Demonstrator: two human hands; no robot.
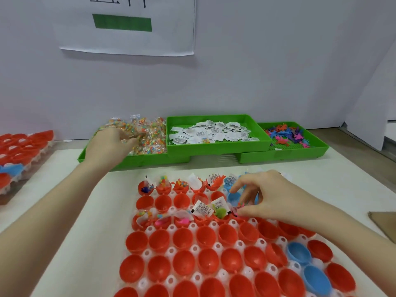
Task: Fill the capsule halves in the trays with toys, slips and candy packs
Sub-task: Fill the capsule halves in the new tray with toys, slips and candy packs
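A clear tray (pixel 171 229) in front of me holds rows of red capsule halves (pixel 183 239) and a few blue ones (pixel 316 279). The back row and part of the third row hold toys, slips and candy. My left hand (pixel 111 144) reaches into the candy packs (pixel 147 133) in the left green tray, fingers curled on them. My right hand (pixel 263 196) hovers over the tray's right side and pinches a small pink toy (pixel 240 207) above a capsule half. Paper slips (pixel 210 131) fill the middle green tray. Coloured toys (pixel 287 133) lie in the right green tray.
Another tray of red and blue capsule halves (pixel 19 151) stands at the far left. A brown cardboard piece (pixel 383 224) lies at the right edge. A white wall with a paper sign (pixel 128 24) rises right behind the green trays (pixel 216 150).
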